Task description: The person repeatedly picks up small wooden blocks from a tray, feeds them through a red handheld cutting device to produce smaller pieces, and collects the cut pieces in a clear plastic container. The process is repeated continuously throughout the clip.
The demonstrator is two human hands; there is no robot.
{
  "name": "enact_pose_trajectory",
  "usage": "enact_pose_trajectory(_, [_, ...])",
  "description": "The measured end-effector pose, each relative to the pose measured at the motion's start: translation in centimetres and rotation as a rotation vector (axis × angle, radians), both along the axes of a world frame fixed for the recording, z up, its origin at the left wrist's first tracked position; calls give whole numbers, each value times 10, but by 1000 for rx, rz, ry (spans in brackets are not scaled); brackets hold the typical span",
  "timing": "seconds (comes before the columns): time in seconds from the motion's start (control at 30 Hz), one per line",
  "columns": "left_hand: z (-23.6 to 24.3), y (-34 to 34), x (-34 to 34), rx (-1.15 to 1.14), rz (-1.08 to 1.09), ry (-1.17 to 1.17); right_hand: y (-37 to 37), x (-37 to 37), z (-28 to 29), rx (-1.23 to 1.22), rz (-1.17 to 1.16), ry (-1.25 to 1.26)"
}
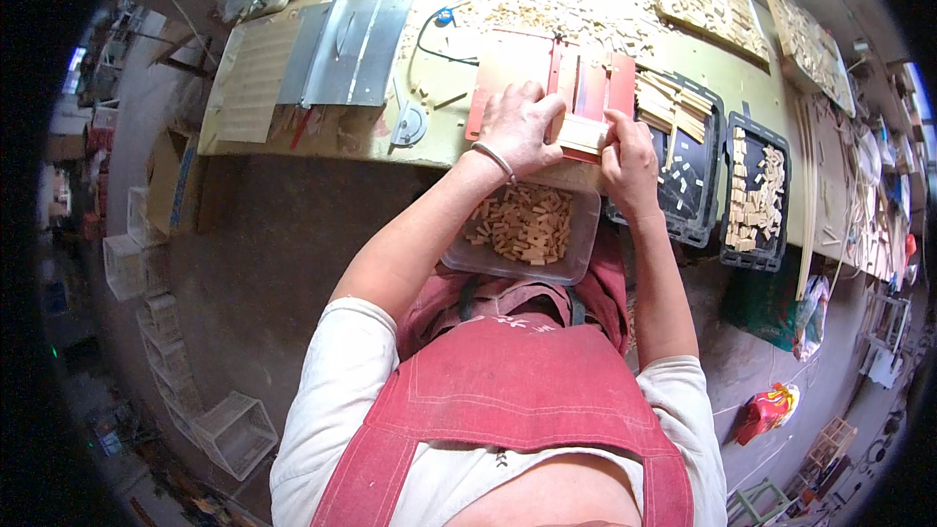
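My left hand (522, 129), with a bracelet at its wrist, rests over the left part of a red saw table (621, 86). Its fingers are bent, and the thumb and forefinger press against the left end of some pale wooden strips (583, 136) lying across the table's near side. At the strips' right end is my right hand (630, 158), fingers curled and closed on them. The hands partly cover the strips, so their full length cannot be told. Below the hands, a clear plastic bin (582, 252) on my lap holds many small wooden pieces (527, 224).
Right of the saw, one black tray (705, 185) holds long strips; another black tray (753, 254) holds short blocks. Sawdust and offcuts (576, 15) cover the bench behind. A grey metal saw table (366, 49) and a protractor (410, 125) lie at left.
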State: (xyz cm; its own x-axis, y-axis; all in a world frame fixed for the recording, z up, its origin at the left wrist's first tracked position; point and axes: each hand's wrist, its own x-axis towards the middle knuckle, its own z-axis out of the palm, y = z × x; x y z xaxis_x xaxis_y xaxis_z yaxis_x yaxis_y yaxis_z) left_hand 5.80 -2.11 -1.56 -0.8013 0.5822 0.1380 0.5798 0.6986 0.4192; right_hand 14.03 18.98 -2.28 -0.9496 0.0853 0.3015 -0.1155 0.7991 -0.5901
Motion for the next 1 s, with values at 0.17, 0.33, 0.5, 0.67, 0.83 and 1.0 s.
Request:
enact_pose_trajectory(0.17, [2,-1,1,3,4,8,2,2,9,106,75,-30])
enact_pose_trajectory(0.33, [1,0,-1,-5,-18,31,16,-10,19,64,158,-292])
enact_pose_trajectory(0.5, [9,4,-3,-50,-5,23,19,-16,18,33,142,-360])
enact_pose_trajectory(0.67, [10,11,-17,-26,-4,38,19,-26,15,81,110,-307])
enact_pose_trajectory(0.83, [10,14,-31,-25,0,-6,19,-37,11,96,81,-280])
enact_pose_trajectory(1.0, [7,21,-44,-15,4,-6,27,-55,1,133,64,-269])
